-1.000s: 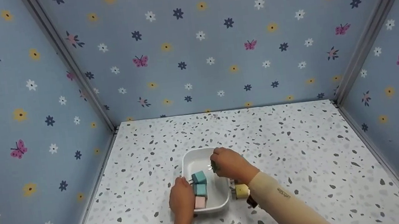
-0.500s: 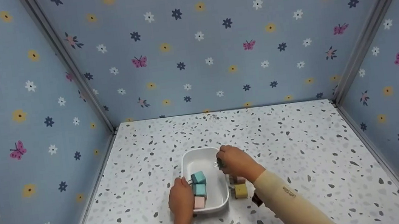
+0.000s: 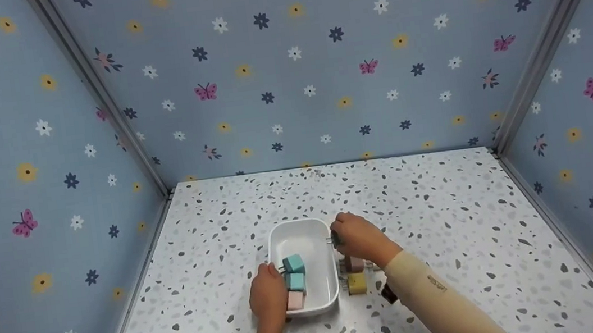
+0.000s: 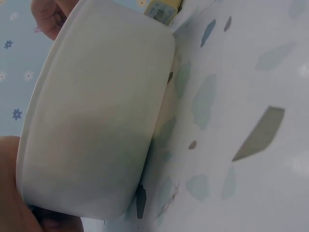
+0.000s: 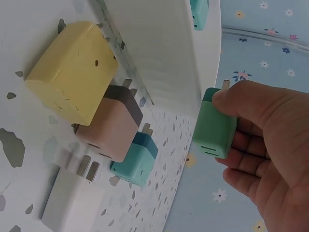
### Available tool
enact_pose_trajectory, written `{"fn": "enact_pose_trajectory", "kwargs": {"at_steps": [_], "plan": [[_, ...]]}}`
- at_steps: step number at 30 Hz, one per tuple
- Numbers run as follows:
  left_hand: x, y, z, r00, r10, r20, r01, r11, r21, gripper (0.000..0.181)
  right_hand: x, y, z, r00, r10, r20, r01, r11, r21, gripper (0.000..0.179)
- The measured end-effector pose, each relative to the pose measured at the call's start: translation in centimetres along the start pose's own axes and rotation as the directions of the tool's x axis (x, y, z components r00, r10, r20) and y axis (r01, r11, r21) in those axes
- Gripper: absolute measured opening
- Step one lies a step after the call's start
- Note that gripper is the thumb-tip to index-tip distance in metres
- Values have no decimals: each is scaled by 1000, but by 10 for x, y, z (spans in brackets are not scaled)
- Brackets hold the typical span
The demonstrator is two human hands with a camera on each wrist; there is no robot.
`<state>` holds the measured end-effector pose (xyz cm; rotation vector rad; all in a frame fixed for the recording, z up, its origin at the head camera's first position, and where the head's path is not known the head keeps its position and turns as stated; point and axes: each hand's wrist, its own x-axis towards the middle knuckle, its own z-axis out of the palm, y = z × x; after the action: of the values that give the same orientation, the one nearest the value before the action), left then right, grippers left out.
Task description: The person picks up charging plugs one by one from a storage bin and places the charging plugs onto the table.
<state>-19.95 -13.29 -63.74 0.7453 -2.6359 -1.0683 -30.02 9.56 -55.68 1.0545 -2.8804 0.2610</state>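
Note:
My right hand (image 3: 362, 239) pinches a green charger plug (image 5: 215, 128) between thumb and fingers, prongs pointing left, just beyond the right rim of a white plastic tub (image 3: 321, 279). My left hand (image 3: 268, 295) grips the tub's left wall; the left wrist view has its thumb and fingers (image 4: 12, 193) at the rim. Inside the tub, along the left side, lie two teal charger plugs, the upper one (image 3: 294, 263) tilted against the lower one (image 3: 295, 282). A pink charger plug (image 3: 295, 300) is at the tub's near end.
Right of the tub, on the speckled table (image 3: 455, 260), stand a yellow charger plug (image 5: 77, 72), a dusty pink one (image 5: 110, 128), a teal one (image 5: 135, 162) and a white one (image 5: 72, 200). Blue flowered panels (image 3: 284, 66) enclose the table's back and sides.
My right hand has moved right with the green charger plug, from over the tub to its right rim. More of the plugs on the table now show. My left hand keeps its grip.

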Motion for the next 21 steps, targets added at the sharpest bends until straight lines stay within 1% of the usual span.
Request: {"fn": "enact_pose_trajectory", "kwargs": {"at_steps": [6, 11, 15, 21], "plan": [[1, -1, 0, 1000, 2, -8, -2, 1000, 6, 35, -2, 7, 0, 999, 43, 15, -43, 999, -7, 34], [0, -2, -1, 1000, 2, -9, -2, 1000, 3, 35, -6, 13, 0, 1000, 21, -1, -21, 999, -49, 32], [0, -1, -1, 1000, 0, -10, 0, 1000, 1, 35, -7, 16, -1, 1000, 8, 0, -8, 998, -57, 30], [1, -1, -1, 1000, -3, 2, 3, 1000, 7, 35, -8, 23, 1, 999, 35, 29, -33, 998, -50, 33]]}}
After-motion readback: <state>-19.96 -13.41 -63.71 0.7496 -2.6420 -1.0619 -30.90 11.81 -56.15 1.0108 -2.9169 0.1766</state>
